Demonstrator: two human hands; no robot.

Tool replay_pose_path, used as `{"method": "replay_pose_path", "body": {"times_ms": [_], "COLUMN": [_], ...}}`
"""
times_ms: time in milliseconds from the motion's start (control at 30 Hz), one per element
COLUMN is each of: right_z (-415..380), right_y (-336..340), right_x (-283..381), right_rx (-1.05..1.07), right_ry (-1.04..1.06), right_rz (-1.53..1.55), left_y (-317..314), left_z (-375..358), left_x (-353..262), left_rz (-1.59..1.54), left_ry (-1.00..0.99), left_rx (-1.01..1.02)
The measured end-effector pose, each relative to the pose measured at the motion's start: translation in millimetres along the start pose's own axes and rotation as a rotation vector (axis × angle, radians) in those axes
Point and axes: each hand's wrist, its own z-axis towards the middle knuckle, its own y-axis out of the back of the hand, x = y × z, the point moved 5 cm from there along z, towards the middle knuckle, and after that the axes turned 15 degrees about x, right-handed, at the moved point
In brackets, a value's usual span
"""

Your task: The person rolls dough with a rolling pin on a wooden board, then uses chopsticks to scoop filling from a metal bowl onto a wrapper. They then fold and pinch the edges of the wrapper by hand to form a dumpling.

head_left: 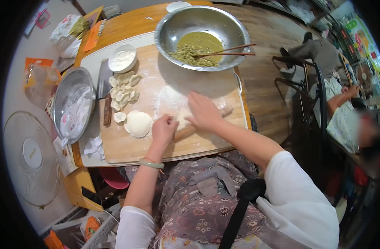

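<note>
Dough and a wooden rolling pin [227, 110] lie on a floured board [210, 147]. My right hand [203, 111] rests over the pin, fingers stretched out flat and thumb apart. My left hand [164, 128] is closed in a pinch at the edge of a small dough piece [182, 118], which is partly covered by my right hand. Left of it lies a flat, round dough wrapper [138, 123]. Several small flattened dough pieces [124, 89] are heaped farther back, and a single dough piece [120, 117] sits near the wrapper.
A large metal bowl [165, 31] holds green filling and chopsticks [229, 54]. A white bowl of flour [123, 58] and a wooden-handled knife [107, 109] stand left. Beyond are a metal basin [91, 89] with plastic bags and a fan [31, 155]. Another person [339, 99] sits right.
</note>
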Motion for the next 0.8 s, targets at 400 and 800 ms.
{"method": "replay_pose_path", "body": {"times_ms": [400, 800], "right_z": [-90, -115], "right_y": [-1, 16], "right_x": [22, -13], "right_rx": [0.135, 0.012], "right_ry": [0.152, 0.113], "right_rz": [-0.067, 0.036], "left_y": [52, 21], "left_z": [-53, -25], "left_x": [58, 47], "left_rz": [-0.888, 0.271], "left_ry": [-0.052, 0.106], "left_rx": [-0.347, -0.571]}}
